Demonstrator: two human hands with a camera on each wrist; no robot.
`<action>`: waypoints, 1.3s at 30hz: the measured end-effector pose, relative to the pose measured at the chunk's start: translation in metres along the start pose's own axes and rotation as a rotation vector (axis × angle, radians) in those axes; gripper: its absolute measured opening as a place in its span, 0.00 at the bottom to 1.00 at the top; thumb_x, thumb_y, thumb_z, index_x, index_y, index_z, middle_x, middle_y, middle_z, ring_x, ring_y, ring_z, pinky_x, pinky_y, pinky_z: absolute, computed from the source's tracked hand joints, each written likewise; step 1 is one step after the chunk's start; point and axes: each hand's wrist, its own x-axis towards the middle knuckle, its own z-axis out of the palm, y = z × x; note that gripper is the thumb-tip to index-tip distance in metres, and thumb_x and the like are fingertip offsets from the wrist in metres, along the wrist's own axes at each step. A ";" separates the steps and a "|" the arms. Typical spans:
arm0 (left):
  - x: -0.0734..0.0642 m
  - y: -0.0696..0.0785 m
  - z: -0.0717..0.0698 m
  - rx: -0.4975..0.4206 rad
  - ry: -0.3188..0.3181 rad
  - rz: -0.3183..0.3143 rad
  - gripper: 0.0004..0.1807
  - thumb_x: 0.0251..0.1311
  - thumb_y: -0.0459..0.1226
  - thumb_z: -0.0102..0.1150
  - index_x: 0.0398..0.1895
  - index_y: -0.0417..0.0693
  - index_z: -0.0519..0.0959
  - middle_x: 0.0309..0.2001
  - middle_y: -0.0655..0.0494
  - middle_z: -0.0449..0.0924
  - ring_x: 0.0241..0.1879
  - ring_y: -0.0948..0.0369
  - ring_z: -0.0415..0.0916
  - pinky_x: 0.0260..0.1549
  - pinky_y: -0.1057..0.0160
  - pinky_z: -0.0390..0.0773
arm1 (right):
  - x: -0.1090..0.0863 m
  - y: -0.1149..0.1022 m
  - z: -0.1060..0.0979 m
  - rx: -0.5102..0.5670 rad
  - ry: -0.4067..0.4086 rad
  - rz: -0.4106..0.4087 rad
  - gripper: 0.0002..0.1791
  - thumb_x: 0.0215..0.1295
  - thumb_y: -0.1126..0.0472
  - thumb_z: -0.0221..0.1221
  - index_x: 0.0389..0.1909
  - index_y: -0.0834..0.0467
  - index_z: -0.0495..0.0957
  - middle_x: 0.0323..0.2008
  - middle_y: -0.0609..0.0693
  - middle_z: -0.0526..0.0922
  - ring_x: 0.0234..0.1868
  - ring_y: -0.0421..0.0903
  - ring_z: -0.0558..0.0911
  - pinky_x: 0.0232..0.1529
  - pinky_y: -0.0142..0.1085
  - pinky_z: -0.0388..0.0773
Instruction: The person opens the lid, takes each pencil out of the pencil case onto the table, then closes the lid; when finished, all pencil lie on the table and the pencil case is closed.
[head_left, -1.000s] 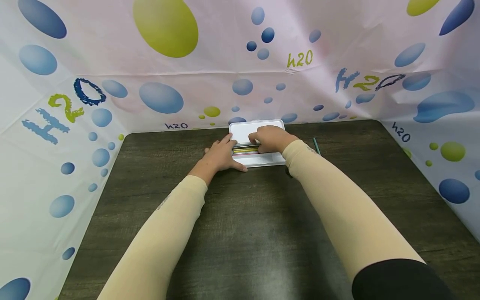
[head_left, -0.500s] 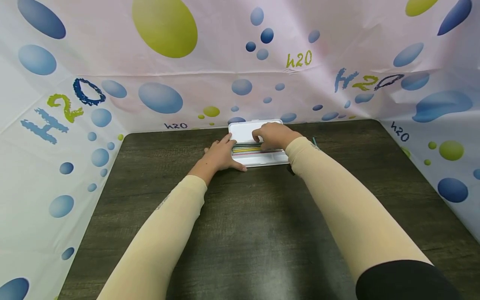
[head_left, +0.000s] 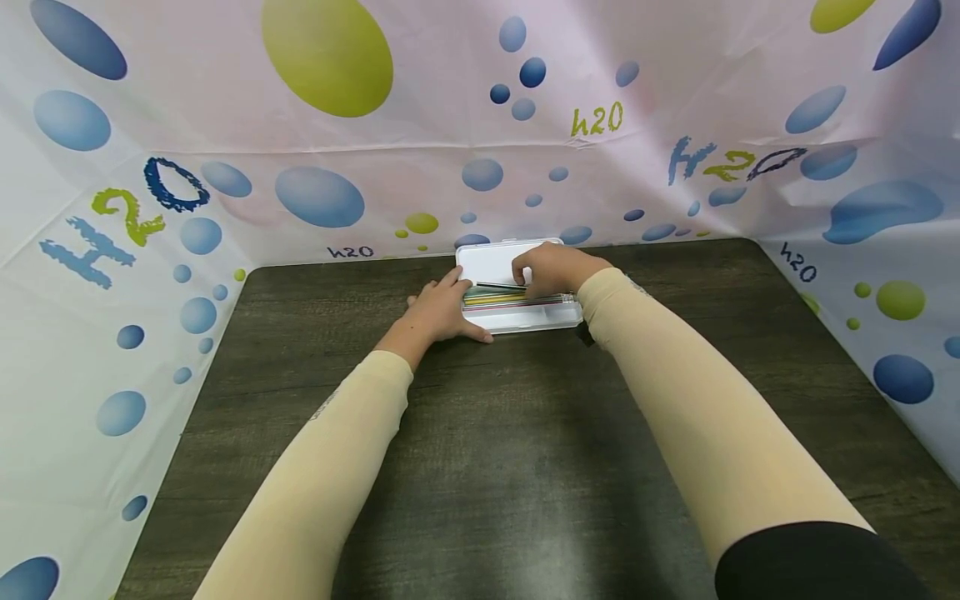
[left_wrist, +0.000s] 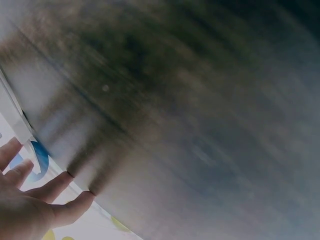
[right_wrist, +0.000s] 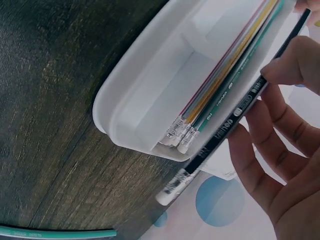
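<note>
An open white pencil case [head_left: 525,320] lies near the back edge of the table, its lid [head_left: 491,265] tipped back. Several pencils [right_wrist: 220,85], red, silver, yellow and green with white erasers, lie in its tray. My right hand [head_left: 553,268] pinches a black pencil [right_wrist: 232,117] between thumb and fingers. That pencil slants over the tray's back side, its white eraser end jutting past the case's right end. At the case's left end rests my left hand [head_left: 438,312], fingers spread, index fingertip by the lid hinge and thumb along the front edge.
A green pencil [right_wrist: 60,233] lies on the dark wood table [head_left: 480,467], right of the case; the right forearm hides it in the head view. A white sheet with blue and green spots [head_left: 420,192] hangs right behind the table.
My right hand has shifted slightly right and lifted the black pencil from the tray. My left hand has stayed at the case's left end.
</note>
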 end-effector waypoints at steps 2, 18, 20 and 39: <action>0.000 0.000 0.000 -0.003 0.001 0.001 0.62 0.52 0.66 0.78 0.86 0.54 0.59 0.90 0.53 0.39 0.85 0.32 0.47 0.76 0.20 0.54 | -0.001 0.000 -0.001 0.032 -0.015 0.013 0.07 0.72 0.59 0.68 0.46 0.52 0.81 0.44 0.53 0.83 0.39 0.50 0.77 0.45 0.44 0.75; 0.002 0.000 0.002 -0.005 -0.002 0.001 0.63 0.52 0.66 0.78 0.86 0.54 0.59 0.90 0.53 0.39 0.86 0.33 0.47 0.76 0.20 0.53 | -0.011 0.018 -0.001 0.428 -0.155 0.115 0.10 0.76 0.60 0.59 0.52 0.60 0.80 0.40 0.53 0.77 0.37 0.47 0.76 0.46 0.46 0.86; 0.002 0.000 0.002 -0.002 0.001 0.000 0.63 0.52 0.66 0.78 0.86 0.54 0.59 0.90 0.53 0.39 0.85 0.33 0.47 0.76 0.20 0.54 | -0.012 0.022 0.000 0.460 -0.159 0.123 0.10 0.77 0.60 0.59 0.52 0.60 0.79 0.40 0.52 0.78 0.38 0.48 0.77 0.47 0.46 0.87; 0.002 -0.004 0.003 -0.004 0.004 0.019 0.63 0.52 0.67 0.78 0.86 0.55 0.58 0.90 0.54 0.38 0.86 0.33 0.46 0.76 0.19 0.53 | -0.030 0.066 0.003 0.669 -0.146 0.137 0.18 0.80 0.57 0.55 0.62 0.63 0.75 0.39 0.51 0.77 0.35 0.46 0.77 0.39 0.39 0.83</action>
